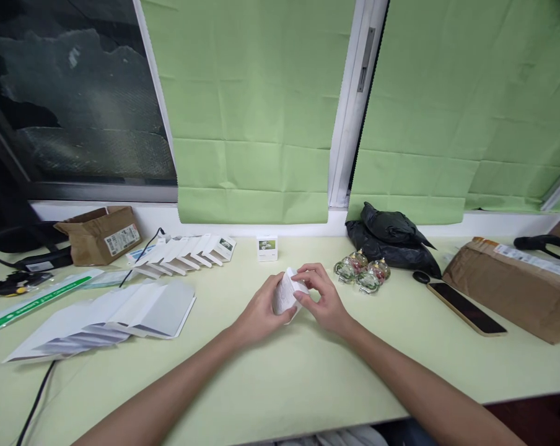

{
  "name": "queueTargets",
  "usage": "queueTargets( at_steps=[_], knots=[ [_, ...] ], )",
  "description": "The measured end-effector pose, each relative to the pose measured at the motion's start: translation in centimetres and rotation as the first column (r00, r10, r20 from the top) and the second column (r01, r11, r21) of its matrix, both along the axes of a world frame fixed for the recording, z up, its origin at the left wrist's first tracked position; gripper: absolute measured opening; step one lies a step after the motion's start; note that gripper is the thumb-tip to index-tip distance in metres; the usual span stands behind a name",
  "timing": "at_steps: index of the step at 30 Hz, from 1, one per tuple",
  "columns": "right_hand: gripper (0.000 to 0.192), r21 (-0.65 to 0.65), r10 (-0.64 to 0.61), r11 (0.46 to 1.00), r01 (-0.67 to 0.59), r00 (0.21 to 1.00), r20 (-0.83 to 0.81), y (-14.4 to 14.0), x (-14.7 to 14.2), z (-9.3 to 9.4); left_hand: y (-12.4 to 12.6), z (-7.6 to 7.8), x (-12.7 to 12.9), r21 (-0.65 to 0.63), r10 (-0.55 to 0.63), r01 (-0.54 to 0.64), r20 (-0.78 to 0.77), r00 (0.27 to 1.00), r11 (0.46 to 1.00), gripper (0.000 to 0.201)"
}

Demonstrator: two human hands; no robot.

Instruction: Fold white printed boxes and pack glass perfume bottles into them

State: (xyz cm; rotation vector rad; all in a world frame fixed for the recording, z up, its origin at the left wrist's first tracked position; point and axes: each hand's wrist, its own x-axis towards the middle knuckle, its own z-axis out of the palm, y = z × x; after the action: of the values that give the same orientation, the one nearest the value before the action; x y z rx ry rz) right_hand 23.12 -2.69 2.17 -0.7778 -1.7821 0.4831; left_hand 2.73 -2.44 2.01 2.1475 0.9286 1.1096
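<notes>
While the left hand (263, 308) wraps its fingers around a small white carton (284, 298) above the middle of the worktop (280, 384), the right hand (325, 300) grips its other side, thumb and half-bent fingers slightly parted upon it. Left of them lie flat white cartons (152, 308); to the right, a phone (466, 308). Farther back, a picture-fronted box (267, 249) stands upright before a green blind (256, 155)

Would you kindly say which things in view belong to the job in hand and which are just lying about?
Likely in use:
white carton between left hand and right hand
white box
row of white cartons

Likely lying about:
phone
black bags
open brown box
</notes>
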Motion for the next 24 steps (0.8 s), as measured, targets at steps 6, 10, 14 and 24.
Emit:
queueTargets(
  at_steps=[6, 10, 14, 24],
  knots=[
    [0.021, -0.098, 0.038, 0.994, -0.042, 0.998, -0.039, -0.21, -0.25, 0.18, 0.28, -0.59, 0.0, -0.054, -0.009, 0.009, -0.002, 1.0, 0.998, 0.066],
    [0.026, -0.107, 0.079, 0.99, -0.089, 0.993, -0.092, 0.2, -0.23, 0.31, 0.2, -0.35, 0.26, -0.092, -0.021, 0.023, 0.019, 1.0, 0.996, 0.055],
    [0.023, -0.117, 0.088, 0.988, -0.099, 0.991, -0.096, 0.46, -0.13, 0.38, -0.03, -0.11, 0.16, -0.062, -0.027, 0.03, 0.036, 0.999, 0.998, 0.05],
    [0.02, -0.209, 0.139, 0.965, -0.156, 0.986, -0.093, 0.15, -0.07, 0.43, -0.13, -0.02, -0.14, -0.031, -0.038, 0.038, 0.017, 0.999, 0.999, 0.056]
  ],
)
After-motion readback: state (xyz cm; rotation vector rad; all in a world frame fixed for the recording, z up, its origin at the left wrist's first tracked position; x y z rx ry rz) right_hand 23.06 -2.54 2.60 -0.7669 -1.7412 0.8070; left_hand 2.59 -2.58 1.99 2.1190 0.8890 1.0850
